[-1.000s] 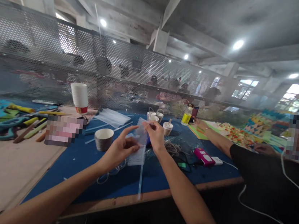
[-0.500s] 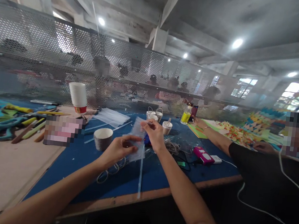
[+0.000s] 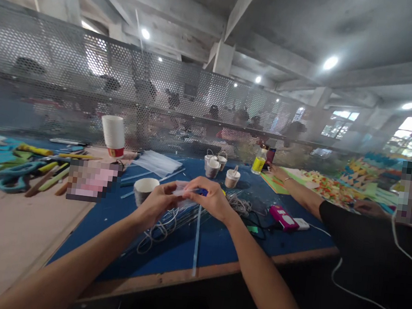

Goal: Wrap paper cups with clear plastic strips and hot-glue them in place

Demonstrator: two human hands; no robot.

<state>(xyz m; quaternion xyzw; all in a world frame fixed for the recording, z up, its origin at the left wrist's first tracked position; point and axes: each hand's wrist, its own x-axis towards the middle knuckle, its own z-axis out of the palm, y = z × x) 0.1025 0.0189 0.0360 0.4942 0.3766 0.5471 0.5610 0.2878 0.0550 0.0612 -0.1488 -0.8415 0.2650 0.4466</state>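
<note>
My left hand (image 3: 158, 203) and my right hand (image 3: 210, 197) meet low over the blue mat (image 3: 213, 245), fingers pinched on a small clear plastic bag (image 3: 182, 192) between them. The bag is crumpled and mostly hidden by my fingers. A paper cup (image 3: 143, 190) stands just left of my left hand. Loops of white cord (image 3: 161, 229) lie on the mat under my hands. A thin clear strip (image 3: 197, 241) runs from my hands toward the table's front edge.
A stack of paper cups (image 3: 112, 136) stands at the back left, beside scissors (image 3: 15, 176) and coloured tools. Small cups with handles (image 3: 219, 166), a yellow bottle (image 3: 258, 163) and a pink device (image 3: 283, 217) lie behind. A person in black (image 3: 367, 244) sits at my right, arm stretched over the table.
Both hands have dropped toward the mat and come together. The bag, held up flat a second ago, is now gathered between my fingers.
</note>
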